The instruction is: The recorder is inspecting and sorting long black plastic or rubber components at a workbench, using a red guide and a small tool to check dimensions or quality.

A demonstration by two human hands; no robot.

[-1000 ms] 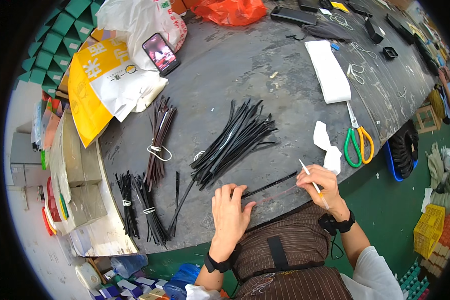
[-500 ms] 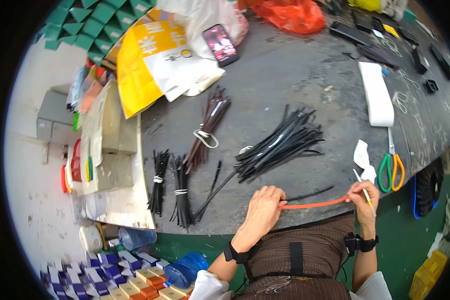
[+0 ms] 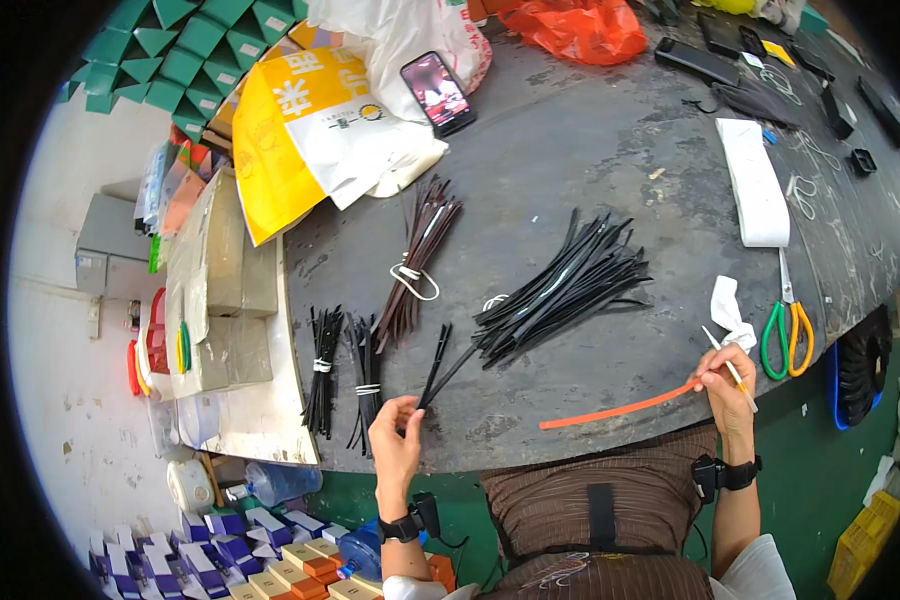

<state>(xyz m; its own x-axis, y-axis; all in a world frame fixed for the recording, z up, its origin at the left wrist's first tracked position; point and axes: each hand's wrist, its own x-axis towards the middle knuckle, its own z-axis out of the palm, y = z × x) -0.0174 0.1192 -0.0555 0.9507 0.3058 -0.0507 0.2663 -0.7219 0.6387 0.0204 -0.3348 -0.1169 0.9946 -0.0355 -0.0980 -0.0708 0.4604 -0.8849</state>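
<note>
My left hand is at the table's near edge, thumb and fingertips pinched on the lower end of loose black strips. Just beside it are two tied bundles of black strips. At the right, my right hand grips the end of an orange-red strip, whose other end reaches left over the table. A thin white pen-like tool also sits between that hand's fingers. A big heap of black strips lies in the middle, and a dark brown bundle with white cord lies left of it.
Scissors with green and orange handles lie right of my right hand, near white crumpled paper and a white band. A phone leans on plastic bags at the back. Cardboard boxes stand left.
My left hand has let go of the orange-red strip and moved left to the loose black strips. The black strip behind the orange-red one is gone from there. My right hand still holds the orange-red strip.
</note>
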